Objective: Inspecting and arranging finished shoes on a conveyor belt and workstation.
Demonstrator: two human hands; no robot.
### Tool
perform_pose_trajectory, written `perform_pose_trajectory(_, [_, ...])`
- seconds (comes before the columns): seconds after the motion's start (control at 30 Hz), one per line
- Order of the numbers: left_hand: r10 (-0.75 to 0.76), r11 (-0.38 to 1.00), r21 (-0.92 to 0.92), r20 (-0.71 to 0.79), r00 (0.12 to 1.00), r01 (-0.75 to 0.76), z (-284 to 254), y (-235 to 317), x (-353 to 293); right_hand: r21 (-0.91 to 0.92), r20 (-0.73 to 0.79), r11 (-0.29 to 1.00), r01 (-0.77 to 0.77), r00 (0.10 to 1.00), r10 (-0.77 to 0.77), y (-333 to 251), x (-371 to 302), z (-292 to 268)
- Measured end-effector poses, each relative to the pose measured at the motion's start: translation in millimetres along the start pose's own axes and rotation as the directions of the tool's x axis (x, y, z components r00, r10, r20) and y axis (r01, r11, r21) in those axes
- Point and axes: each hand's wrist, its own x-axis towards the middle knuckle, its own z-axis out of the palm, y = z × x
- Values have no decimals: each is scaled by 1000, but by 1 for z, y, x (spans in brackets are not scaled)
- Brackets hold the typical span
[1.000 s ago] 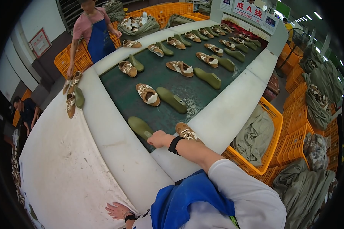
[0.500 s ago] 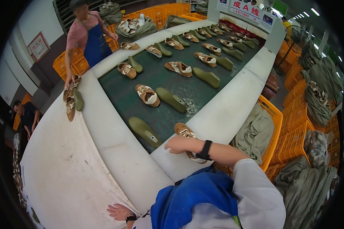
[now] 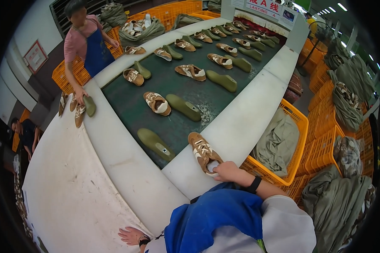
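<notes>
A brown and white sneaker (image 3: 201, 148) lies on the white ledge in front of me, its toe pointing away from me. My right hand (image 3: 228, 171) is closed on the heel end, with the fingers at the opening, where a white lining shows. Just left of it, on the dark green belt (image 3: 126, 107), lies a green shoe last (image 3: 156, 144). My left hand (image 3: 131, 236) rests flat with spread fingers on the white cloth-covered table (image 3: 71, 181) and holds nothing.
More sneakers (image 3: 157, 103) and green lasts (image 3: 183, 107) lie in rows along the belt. Across it, a person in a blue apron (image 3: 98, 52) has a hand on a last (image 3: 89, 106) beside several sneakers. An orange crate (image 3: 302, 143) with grey-green cloth stands right of the ledge.
My right hand has drawn back from over the sneaker's middle to its heel, uncovering the laces and opening. My left hand stays put. At the far left, the co-worker's hand has shifted onto the last.
</notes>
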Motion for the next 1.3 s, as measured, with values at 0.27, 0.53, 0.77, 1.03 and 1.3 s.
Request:
perform_pose_trajectory(0.27, [17, 1000, -12, -7, 1000, -17, 0, -5, 5, -32, 6, 999, 33, 999, -33, -16, 7, -3])
perform_pose_trajectory(0.53, [5, 1000, -9, -5, 1000, -5, -11, -5, 3, -51, 49, 998, 22, 999, -19, -21, 9, -11])
perform_pose_trajectory(0.77, [2, 997, -80, 25, 1000, 0, -18, -6, 2, -88, 163, 993, -73, 983, 87, -29, 13, -16])
perform_pose_trajectory(1.03, [-1, 995, -96, 17, 1000, 2, -16, -7, 3, -146, 255, 987, -71, 961, 107, -34, 19, -20])
perform_pose_trajectory(1.3, [8, 997, -78, 0, 1000, -8, -6, -13, 9, -181, 313, 983, -43, 945, 99, -36, 22, -18])
